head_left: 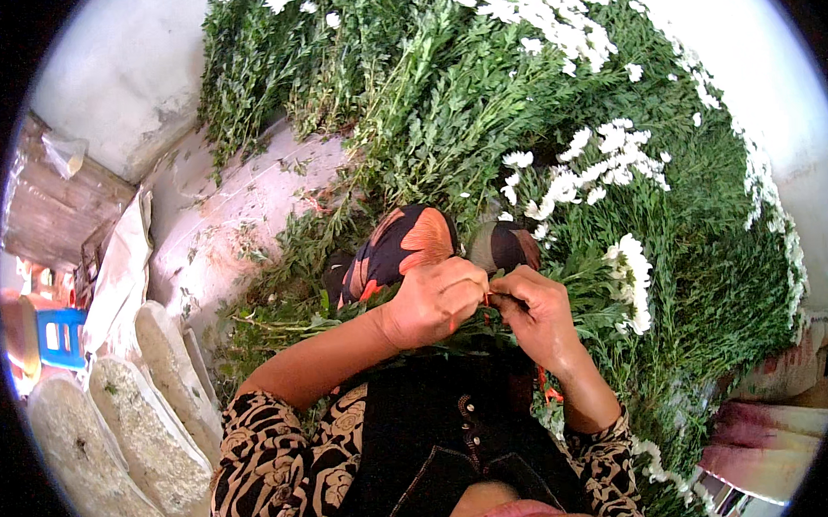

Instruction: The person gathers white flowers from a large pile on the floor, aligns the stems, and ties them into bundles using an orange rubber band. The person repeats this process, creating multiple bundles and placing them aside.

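Note:
A bunch of green leafy stems (284, 322) with white flower heads (630, 278) lies crosswise over my lap, just beyond my wrists. My left hand (434, 302) is closed, fingertips pinched on a thin orange-red tie (487, 301) at the middle of this bunch. Opposite it, almost touching, my right hand (534, 313) also pinches the tie between thumb and fingers. Parts of the tie and stems are hidden by both hands. My knees, in dark patterned cloth (409, 236), show behind the bunch.
Deep piles of white-flowered stems (445, 93) cover the back and right. At left are a pale floor (247, 173) strewn with leaves, pale dirty elongated pads (128, 414), a blue plastic stool (61, 335) and a wooden board (61, 202). A pinkish stained sheet (758, 438) lies at lower right.

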Tool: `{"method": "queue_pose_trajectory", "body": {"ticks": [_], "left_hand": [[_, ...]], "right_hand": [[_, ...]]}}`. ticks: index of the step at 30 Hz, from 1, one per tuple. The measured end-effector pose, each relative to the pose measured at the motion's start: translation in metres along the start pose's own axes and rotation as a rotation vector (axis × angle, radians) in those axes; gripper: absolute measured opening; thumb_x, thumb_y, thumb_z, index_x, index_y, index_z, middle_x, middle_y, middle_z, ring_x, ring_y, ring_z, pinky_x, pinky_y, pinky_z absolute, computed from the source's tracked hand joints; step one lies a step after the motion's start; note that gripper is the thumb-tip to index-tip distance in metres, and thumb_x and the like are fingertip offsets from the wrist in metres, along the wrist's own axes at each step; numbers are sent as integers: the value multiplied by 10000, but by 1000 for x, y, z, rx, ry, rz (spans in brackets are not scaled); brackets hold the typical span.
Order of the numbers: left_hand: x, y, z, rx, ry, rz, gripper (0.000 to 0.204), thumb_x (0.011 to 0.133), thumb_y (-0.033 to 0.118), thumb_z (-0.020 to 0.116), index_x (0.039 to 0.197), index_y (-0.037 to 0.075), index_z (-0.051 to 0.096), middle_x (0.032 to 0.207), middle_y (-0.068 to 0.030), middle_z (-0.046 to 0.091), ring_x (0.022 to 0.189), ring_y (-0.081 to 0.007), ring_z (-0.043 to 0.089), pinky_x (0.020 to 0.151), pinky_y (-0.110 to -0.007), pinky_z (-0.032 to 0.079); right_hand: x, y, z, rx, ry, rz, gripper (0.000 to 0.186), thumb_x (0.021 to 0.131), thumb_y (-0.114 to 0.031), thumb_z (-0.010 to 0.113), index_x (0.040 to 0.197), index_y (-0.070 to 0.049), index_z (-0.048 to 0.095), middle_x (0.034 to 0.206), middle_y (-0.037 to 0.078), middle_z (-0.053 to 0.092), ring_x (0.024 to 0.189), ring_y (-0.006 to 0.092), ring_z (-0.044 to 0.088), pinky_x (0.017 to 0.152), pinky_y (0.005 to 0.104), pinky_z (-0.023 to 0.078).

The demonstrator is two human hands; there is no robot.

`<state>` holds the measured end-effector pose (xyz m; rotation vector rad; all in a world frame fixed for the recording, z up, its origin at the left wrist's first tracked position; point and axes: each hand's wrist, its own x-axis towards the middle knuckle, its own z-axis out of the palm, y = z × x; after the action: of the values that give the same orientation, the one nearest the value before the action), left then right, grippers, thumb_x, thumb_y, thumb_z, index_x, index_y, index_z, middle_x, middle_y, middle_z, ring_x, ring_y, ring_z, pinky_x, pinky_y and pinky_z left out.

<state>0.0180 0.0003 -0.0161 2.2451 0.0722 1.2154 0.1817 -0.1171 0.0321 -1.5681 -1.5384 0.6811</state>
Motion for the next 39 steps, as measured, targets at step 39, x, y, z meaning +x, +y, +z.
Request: {"method": "queue_pose_trajectory", "body": {"ticks": [39], "left_hand": [[21,11,-4,-762,-347,-1068,87,884,0,690,885,38,612,867,-89,705,730,-136,673,606,-247,542]], "right_hand": [[-37,-23,-14,-499,115,-226,186,728,-74,681,797,-83,509,759,70,495,688,285,588,559,398,493]]}}
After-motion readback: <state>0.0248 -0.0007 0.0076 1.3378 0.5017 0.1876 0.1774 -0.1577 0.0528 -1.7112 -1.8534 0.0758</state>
